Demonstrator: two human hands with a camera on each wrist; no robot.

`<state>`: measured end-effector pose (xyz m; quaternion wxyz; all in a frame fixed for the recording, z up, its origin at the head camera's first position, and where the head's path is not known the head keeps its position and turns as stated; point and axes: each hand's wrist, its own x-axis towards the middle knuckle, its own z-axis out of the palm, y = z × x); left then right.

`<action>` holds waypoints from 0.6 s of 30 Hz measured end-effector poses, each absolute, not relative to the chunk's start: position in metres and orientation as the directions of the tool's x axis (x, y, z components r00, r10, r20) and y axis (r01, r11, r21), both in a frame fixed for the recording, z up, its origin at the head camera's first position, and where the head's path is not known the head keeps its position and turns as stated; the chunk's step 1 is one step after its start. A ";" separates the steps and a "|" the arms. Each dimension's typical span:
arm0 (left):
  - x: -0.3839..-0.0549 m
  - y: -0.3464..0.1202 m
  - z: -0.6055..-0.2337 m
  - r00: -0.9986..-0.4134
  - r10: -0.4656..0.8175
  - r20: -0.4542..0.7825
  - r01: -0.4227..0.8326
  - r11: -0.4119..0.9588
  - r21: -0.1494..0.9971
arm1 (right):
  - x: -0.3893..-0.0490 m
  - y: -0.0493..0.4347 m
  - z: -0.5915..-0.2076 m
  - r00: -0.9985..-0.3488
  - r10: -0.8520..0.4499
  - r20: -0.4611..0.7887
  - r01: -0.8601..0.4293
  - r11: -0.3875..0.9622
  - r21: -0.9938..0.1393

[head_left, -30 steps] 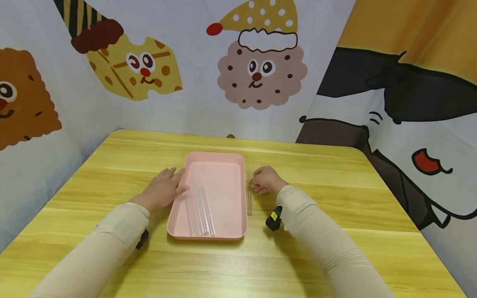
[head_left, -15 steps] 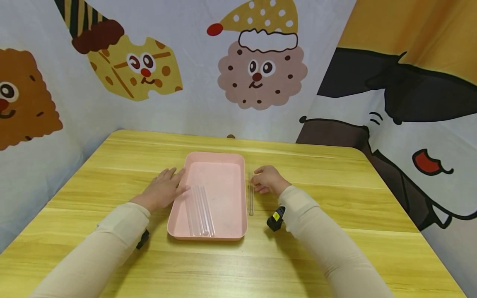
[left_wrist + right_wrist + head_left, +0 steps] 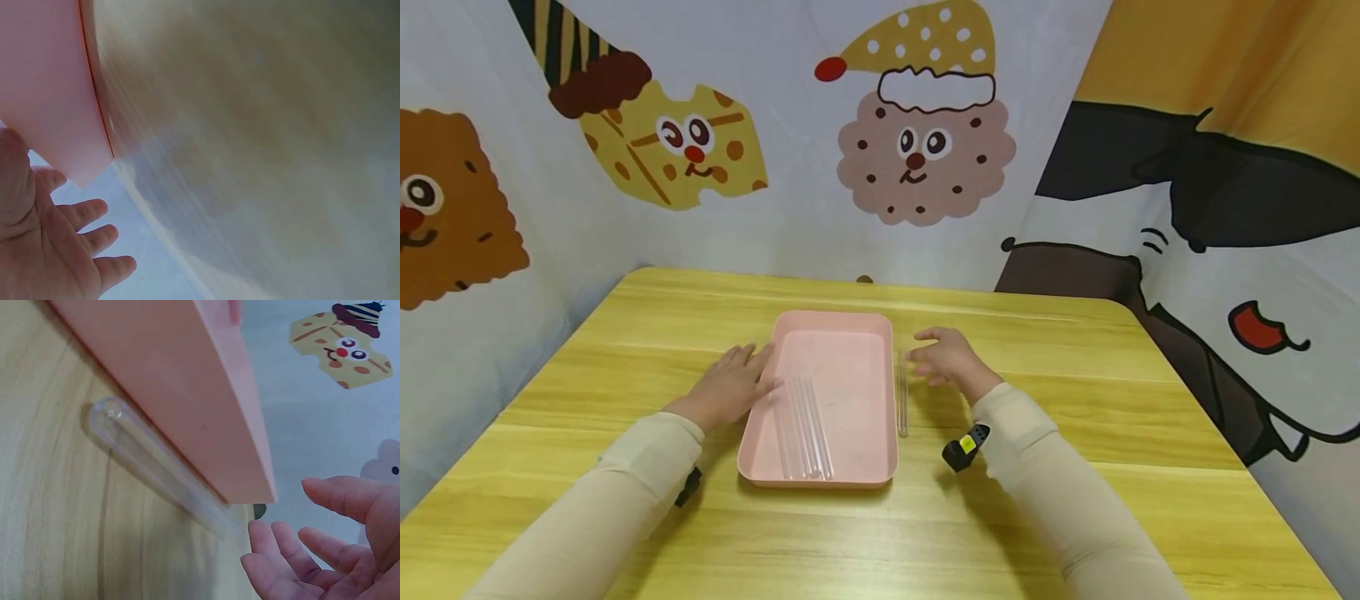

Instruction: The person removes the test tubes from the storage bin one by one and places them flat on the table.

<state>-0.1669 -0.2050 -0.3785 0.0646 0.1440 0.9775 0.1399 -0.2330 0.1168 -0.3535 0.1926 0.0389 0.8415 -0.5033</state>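
A pink tray (image 3: 859, 400) lies on the table with several clear test tubes (image 3: 810, 429) in its left part. Just outside its right wall, one more clear test tube (image 3: 902, 408) lies on the wood; the right wrist view shows the rounded end of this tube (image 3: 150, 456). My left hand (image 3: 724, 387) rests at the tray's left rim, fingers spread and thumb over the edge. My right hand (image 3: 951, 362) hovers beside the far end of the lone tube, thumb and fingers apart. In the right wrist view, that hand (image 3: 337, 550) holds nothing.
A wood-grain table (image 3: 1037, 533) carries everything. Behind it hangs a white cloth (image 3: 805, 242) with cartoon prints, reaching round the left and right sides. Small black cameras sit at both wrists, the right one (image 3: 964, 450) low over the table.
My right hand has drawn slightly right, away from the lone tube, and its fingers have spread. The tube stays beside the tray. My left hand keeps its place on the rim.
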 end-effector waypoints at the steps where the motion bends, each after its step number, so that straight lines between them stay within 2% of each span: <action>1: -0.167 -0.205 -0.378 -0.950 0.300 -0.087 0.264 0.920 0.290 | -0.232 0.117 -0.352 -0.925 -0.132 -0.357 0.254 0.483 -0.838; 11: -0.167 -0.206 -0.381 -0.950 0.301 -0.077 0.268 0.920 0.287 | -0.223 0.119 -0.344 -0.946 -0.153 -0.285 0.196 0.431 -0.881; 18: -0.167 -0.205 -0.380 -0.950 0.300 -0.082 0.263 0.917 0.301 | -0.217 0.119 -0.347 -0.974 -0.186 -0.129 0.011 0.527 -0.849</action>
